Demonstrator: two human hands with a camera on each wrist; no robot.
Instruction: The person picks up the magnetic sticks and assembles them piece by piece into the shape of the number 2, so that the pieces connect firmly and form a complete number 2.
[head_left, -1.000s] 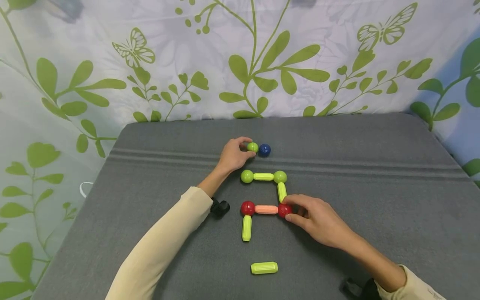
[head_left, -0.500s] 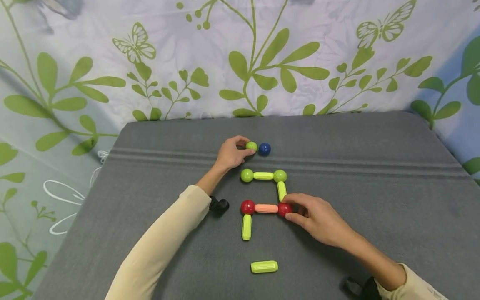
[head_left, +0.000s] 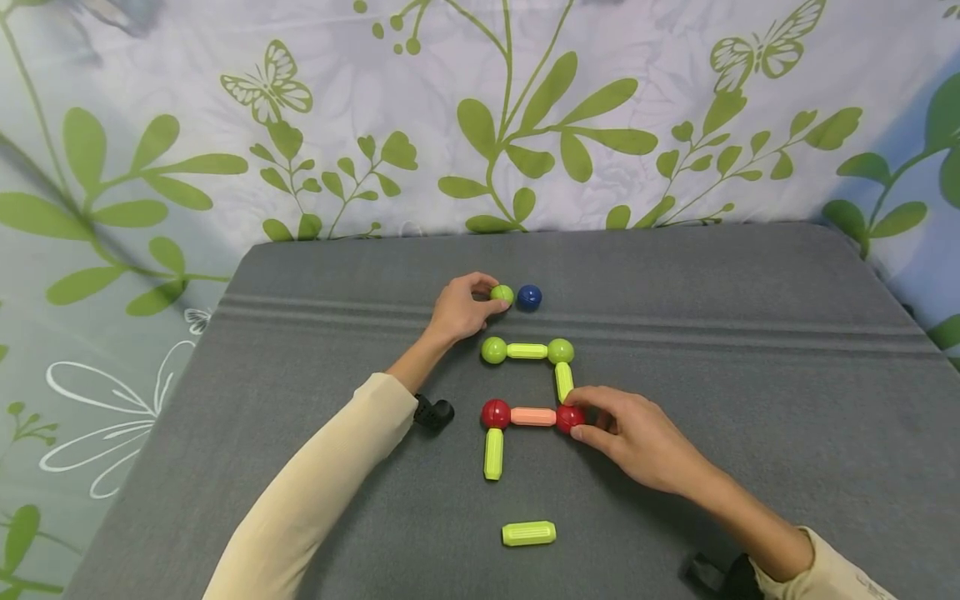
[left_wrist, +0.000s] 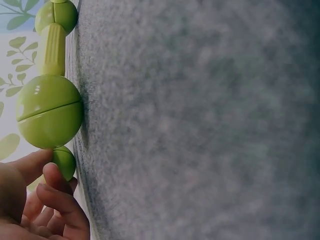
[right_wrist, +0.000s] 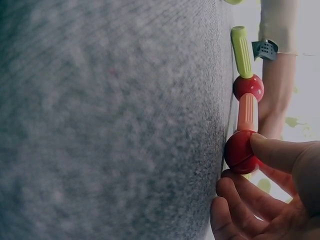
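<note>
At the back of the table my left hand (head_left: 462,308) pinches a green ball (head_left: 502,294) between thumb and fingers. A dark blue ball (head_left: 529,297) lies just right of it, with a small gap. My right hand (head_left: 637,433) grips the right red ball (head_left: 570,419) by thumb and fingertips. That ball joins an orange rod (head_left: 533,417), which runs left to another red ball (head_left: 496,414). A yellow-green rod (head_left: 564,382) goes up from the gripped ball to a green ball (head_left: 560,352). From there a rod (head_left: 527,352) leads to a left green ball (head_left: 494,351).
A yellow-green rod (head_left: 493,454) hangs off the left red ball toward the front. Another loose rod (head_left: 528,533) lies nearer the front edge. Grey cloth covers the table (head_left: 360,517). A leaf-patterned curtain (head_left: 420,125) stands behind it.
My left hand has drawn the green ball slightly left, away from the blue ball, opening a gap between them. The right hand has kept its hold on the red ball.
</note>
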